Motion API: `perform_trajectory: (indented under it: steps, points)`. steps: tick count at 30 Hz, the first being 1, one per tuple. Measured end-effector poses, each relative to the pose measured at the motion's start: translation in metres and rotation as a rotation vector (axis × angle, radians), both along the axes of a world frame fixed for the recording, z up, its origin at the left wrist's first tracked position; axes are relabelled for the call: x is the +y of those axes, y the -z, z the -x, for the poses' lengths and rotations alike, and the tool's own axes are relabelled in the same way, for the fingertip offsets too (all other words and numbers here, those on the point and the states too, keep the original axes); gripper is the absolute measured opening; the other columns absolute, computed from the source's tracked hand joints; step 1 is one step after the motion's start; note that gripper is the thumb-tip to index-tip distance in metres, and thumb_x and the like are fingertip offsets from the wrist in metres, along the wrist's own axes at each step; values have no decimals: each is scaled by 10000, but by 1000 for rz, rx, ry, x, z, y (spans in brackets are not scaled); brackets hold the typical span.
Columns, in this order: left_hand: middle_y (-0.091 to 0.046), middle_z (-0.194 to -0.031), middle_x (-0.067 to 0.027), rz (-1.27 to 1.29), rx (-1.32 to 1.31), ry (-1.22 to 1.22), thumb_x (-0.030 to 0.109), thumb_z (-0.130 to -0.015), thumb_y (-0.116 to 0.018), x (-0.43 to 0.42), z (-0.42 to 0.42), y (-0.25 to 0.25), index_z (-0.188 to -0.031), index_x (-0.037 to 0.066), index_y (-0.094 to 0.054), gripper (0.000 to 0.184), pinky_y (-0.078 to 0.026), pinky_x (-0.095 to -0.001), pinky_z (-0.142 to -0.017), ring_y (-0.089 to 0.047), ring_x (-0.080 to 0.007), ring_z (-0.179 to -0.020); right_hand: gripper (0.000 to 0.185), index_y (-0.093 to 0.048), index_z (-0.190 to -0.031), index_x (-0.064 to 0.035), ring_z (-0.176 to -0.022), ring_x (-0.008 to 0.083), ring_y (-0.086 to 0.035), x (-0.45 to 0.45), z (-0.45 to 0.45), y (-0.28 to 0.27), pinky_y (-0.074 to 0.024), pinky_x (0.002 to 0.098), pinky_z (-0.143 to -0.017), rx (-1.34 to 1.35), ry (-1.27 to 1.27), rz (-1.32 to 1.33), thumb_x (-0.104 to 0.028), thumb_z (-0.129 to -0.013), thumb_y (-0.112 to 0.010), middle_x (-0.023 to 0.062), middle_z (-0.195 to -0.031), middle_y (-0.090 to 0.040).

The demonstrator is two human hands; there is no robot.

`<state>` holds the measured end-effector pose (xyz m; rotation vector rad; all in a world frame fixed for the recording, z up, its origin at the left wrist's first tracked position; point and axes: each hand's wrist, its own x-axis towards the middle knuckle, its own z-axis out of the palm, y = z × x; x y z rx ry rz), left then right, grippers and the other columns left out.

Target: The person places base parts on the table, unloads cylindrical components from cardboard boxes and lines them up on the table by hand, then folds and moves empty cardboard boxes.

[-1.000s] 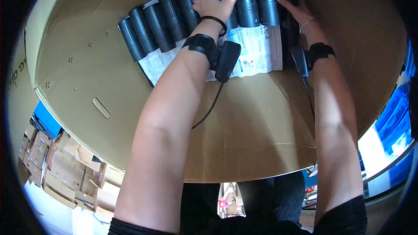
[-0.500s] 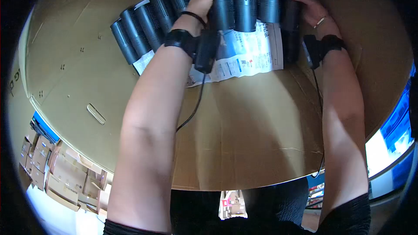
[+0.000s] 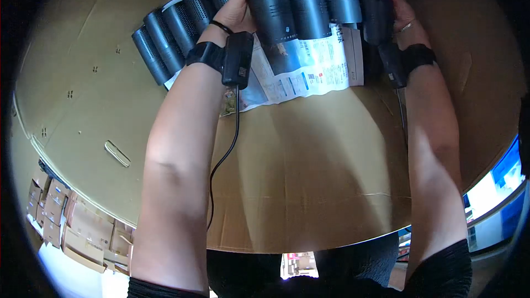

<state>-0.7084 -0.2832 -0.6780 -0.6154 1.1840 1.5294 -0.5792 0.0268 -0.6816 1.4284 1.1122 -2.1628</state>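
Observation:
Several black perforated cylinders stand in a row at the top of the view. My left hand [image 3: 238, 8] presses the left side of a group of them, its thumb on the nearest cylinder [image 3: 271, 14]. Against the group's right side, my right hand [image 3: 402, 11] touches the dark rightmost cylinder [image 3: 375, 11]. The group is squeezed between both hands. More cylinders [image 3: 149, 58] lean in a slanted row left of my left hand. Under and in front of the group lies a printed newspaper sheet [image 3: 309, 77].
A large cardboard box [image 3: 298, 176] surrounds the work, with a slot [image 3: 117, 153] in its left panel. A black cable [image 3: 221, 160] hangs from the left wrist device. Stacked cartons [image 3: 85, 226] stand outside at the lower left.
My left hand has moved left and spread away from the middle cylinders to hold a group's side. My right hand has come against the rightmost cylinder. The held group appears nearer and larger.

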Motion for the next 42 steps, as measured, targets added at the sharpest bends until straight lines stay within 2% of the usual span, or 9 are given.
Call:
perform_trajectory:
  steps: [9,14,18,20,25,31,36,40,42]
  points:
    - [-585,-1021,-113,-69,58,-78,611,-660,-581,-3,-5,-11,-1073,53,-529,696,-460,-385,-807,-576,-232,-889,727,-559,-1044,-81,-844,219,-571,-26,-4,7,-481,344,-717,123,-45,-97,-630,-575,-639,115,-966,-589]
    - [-534,-1075,-96,-221,43,-57,554,-581,-690,-7,-4,-3,-1135,88,-476,754,-422,-442,-842,-500,-250,-1006,787,-517,-1098,-73,-873,230,-562,-19,-4,15,-480,344,-721,205,-134,-109,-666,-587,-595,138,-996,-570]
    - [-596,-993,-105,-253,205,-47,584,-676,-583,-20,7,18,-1070,51,-530,665,-458,-374,-813,-577,-229,-888,847,-466,-1160,-65,-922,234,-546,-36,-2,-2,-481,347,-720,213,-121,-207,-688,-596,-568,158,-1054,-539]
    - [-597,-993,-102,-356,35,-95,575,-685,-580,-23,1,16,-1068,54,-531,648,-456,-370,-816,-578,-228,-885,877,-441,-1191,-61,-947,236,-537,-43,0,-12,-482,348,-719,239,-118,-260,-699,-601,-554,168,-1082,-523]
    - [-547,-1052,-82,-324,57,-159,503,-600,-703,-15,-11,-4,-1115,86,-489,696,-447,-417,-817,-515,-236,-982,830,-431,-1193,-44,-952,238,-548,-31,14,3,-491,351,-744,386,-231,-4,-642,-634,-569,170,-1093,-523]
    - [-571,-992,-78,-362,-56,-36,425,-648,-696,-17,-12,1,-1073,82,-519,574,-466,-379,-796,-542,-226,-924,776,-418,-1195,-23,-958,240,-561,-43,24,18,-501,355,-774,636,-423,444,-574,-675,-587,172,-1106,-524]
    - [-588,-953,-90,-421,-34,-59,372,-683,-679,-8,-22,-14,-1035,58,-542,491,-474,-353,-789,-568,-220,-873,507,-501,-1087,-3,-865,214,-592,-56,12,4,-487,362,-788,503,-261,497,-338,-729,-630,113,-958,-600]
    - [-584,-986,-106,-509,-141,-35,348,-706,-659,-25,-28,-25,-1032,32,-538,470,-469,-357,-806,-572,-215,-877,482,-496,-1077,23,-797,231,-618,-70,-1,-5,-521,370,-730,417,-155,755,-298,-744,-632,148,-965,-600]
    - [-582,-1000,-113,-557,-175,-26,341,-713,-652,-31,-31,-34,-1033,24,-534,466,-465,-363,-814,-572,-214,-881,468,-498,-1074,26,-786,231,-620,-77,-6,-18,-523,372,-724,395,-142,717,-275,-743,-636,147,-952,-602]
